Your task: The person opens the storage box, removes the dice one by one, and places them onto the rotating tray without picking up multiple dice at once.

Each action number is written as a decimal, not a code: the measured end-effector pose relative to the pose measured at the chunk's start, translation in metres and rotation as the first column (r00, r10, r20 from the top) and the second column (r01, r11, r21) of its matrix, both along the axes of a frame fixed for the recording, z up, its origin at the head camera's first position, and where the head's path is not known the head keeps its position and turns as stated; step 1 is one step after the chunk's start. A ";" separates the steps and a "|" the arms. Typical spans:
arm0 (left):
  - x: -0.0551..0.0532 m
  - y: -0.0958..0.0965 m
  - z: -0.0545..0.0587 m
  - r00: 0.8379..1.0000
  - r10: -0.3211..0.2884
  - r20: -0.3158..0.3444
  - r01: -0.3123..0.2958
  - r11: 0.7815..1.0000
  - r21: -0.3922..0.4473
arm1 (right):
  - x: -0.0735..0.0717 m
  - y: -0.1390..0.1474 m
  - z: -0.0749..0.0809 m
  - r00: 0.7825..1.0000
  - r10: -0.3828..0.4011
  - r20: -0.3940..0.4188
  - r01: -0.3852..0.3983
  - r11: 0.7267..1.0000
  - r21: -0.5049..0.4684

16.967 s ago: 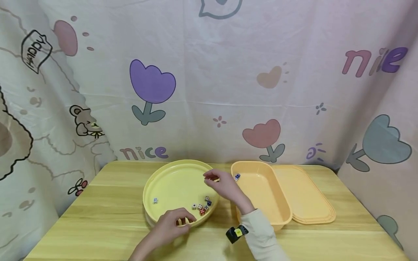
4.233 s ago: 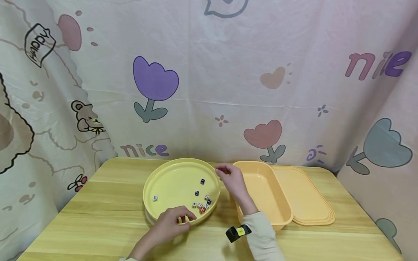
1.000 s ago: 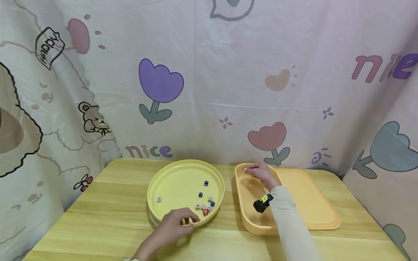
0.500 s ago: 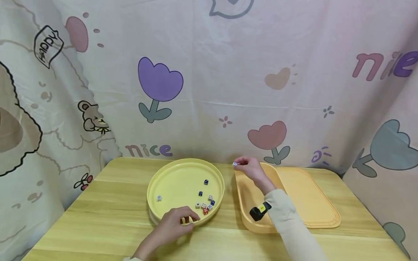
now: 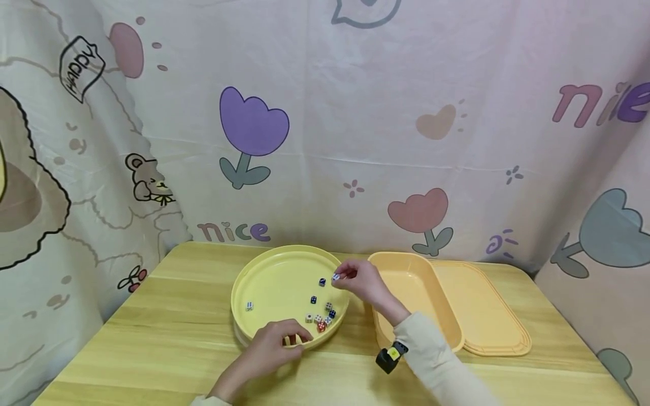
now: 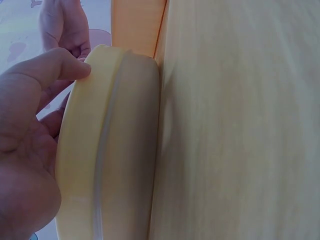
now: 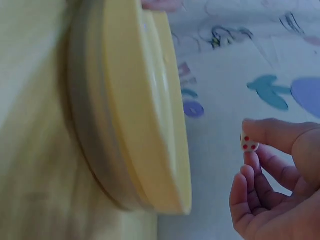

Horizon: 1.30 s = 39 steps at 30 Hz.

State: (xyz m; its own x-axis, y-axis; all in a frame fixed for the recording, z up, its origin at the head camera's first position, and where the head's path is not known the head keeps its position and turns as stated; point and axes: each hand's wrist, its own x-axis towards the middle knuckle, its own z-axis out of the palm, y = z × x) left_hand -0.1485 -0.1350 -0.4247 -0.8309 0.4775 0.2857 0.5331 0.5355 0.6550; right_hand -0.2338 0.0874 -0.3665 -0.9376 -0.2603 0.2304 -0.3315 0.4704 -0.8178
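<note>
My right hand (image 5: pixel 363 282) pinches a white die (image 7: pixel 249 144) between thumb and fingertip, above the right rim of a round yellow tray (image 5: pixel 274 270). Red pips show on that die in the right wrist view. With the left hand (image 5: pixel 276 344) I grip the tray's near rim; in the left wrist view the thumb lies against the outer wall and other fingers are partly hidden behind it. Inside the tray, a red die (image 5: pixel 321 326) sits among several white and blue dice at the near right. Two blue dice, one of them this blue die (image 5: pixel 322 282), lie farther back. A lone white die (image 5: pixel 249 306) is at the left.
An orange rectangular box (image 5: pixel 421 293) stands right of the tray, partly behind the right forearm. Beyond it a flat orange lid (image 5: pixel 490 310) lies on the wooden table (image 5: pixel 167 327). A patterned curtain (image 5: pixel 325 141) hangs behind and at both sides.
My right hand has carried the white die left, from over the orange box to above the tray's right rim. Compared with 17 seconds ago, two more blue dice lie in the tray. The left hand stays put.
</note>
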 end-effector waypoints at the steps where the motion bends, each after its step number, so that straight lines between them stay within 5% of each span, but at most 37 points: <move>1: 0.000 0.000 0.000 1.000 0.000 -0.001 0.000 1.000 -0.001 | 0.002 -0.003 -0.002 1.000 0.005 -0.006 -0.005 1.000 0.005; 12: 0.000 0.000 0.000 1.000 -0.007 -0.007 0.007 1.000 0.007 | 0.008 -0.020 -0.022 0.996 0.072 -0.053 -0.067 0.994 0.082; 39: 0.000 0.001 0.000 1.000 -0.005 -0.026 0.005 1.000 0.013 | 0.012 -0.022 -0.019 0.995 0.077 -0.067 -0.069 0.990 0.120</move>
